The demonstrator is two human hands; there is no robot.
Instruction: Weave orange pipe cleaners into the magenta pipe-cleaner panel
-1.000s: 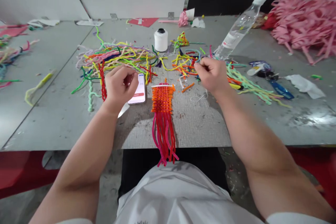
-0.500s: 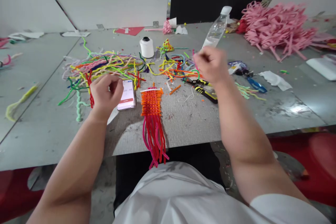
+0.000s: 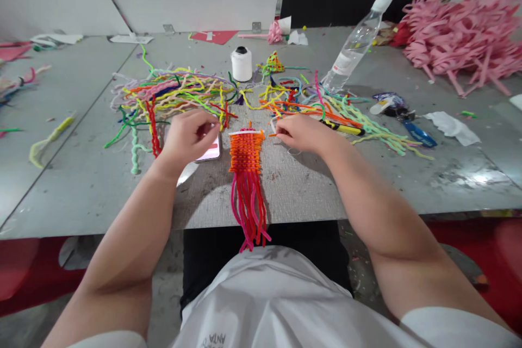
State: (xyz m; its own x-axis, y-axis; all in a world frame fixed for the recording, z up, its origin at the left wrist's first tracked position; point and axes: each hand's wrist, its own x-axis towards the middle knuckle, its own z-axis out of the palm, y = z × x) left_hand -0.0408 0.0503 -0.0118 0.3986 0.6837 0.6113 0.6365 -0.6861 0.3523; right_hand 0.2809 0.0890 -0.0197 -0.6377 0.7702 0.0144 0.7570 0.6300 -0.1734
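An orange woven piece (image 3: 246, 152) with long red and pink strands (image 3: 248, 204) lies on the table, its strands hanging over the front edge. A white strip runs along its top. My left hand (image 3: 191, 138) is curled above the phone (image 3: 212, 151), left of the weave; what its fingers hold, if anything, is hidden. Right of the weave, my right hand (image 3: 299, 131) pinches at a small orange piece (image 3: 272, 135) beside a white bent piece. The yellow-and-black plier handle (image 3: 342, 128) shows behind my right wrist.
Fuzzy coloured strands (image 3: 175, 89) are heaped at the back left, more (image 3: 367, 119) at the right. A white thread spool (image 3: 242, 64), a tilted water bottle (image 3: 354, 46), a keychain (image 3: 418, 131) and a pink ribbon pile (image 3: 465, 38) stand or lie beyond.
My right hand has come down and left, from near the bottle to beside the weave. My left hand stays curled over the phone. The view has shifted slightly.
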